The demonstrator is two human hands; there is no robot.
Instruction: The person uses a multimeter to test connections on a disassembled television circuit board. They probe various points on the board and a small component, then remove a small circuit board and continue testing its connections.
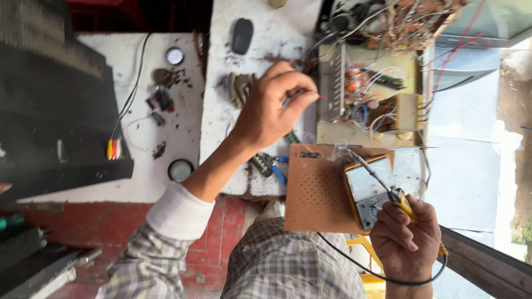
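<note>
From my remote seat I see the left hand [271, 108] in the middle of the frame, closed in a pinch. Thumb and forefinger grip a thin wire [317, 97], whose reddish end points at the open beige electronics chassis [366, 94] in the upper right. I cannot tell whether the wire is joined to the chassis.

The right hand [407, 241], at the lower right, is closed in a fist around the yellow handle of a slim soldering iron with a black cable [377, 177]. The iron's metal tip reaches up and left, across the yellow multimeter [368, 191] that lies on a brown perforated hardboard panel [316, 188].

As I judge it, doing this well means keeping the pinch well back from the wire's bare end and holding the wire motionless. The tip should travel high over the meter's face rather than along it.

Open room is scarce. A tangle of loose coloured wires [399, 22] crowds the chassis's upper edge. Blue-handled pliers [271, 165] lie just below the left wrist on the stained white worktop [260, 44]. A black oval object [242, 36] lies further up on the worktop.

The panel's lower edge overhangs towards the lap, so I would avoid leaning on it. The cable loops under the right hand, near that edge. The clearest lane runs between the two hands.
</note>
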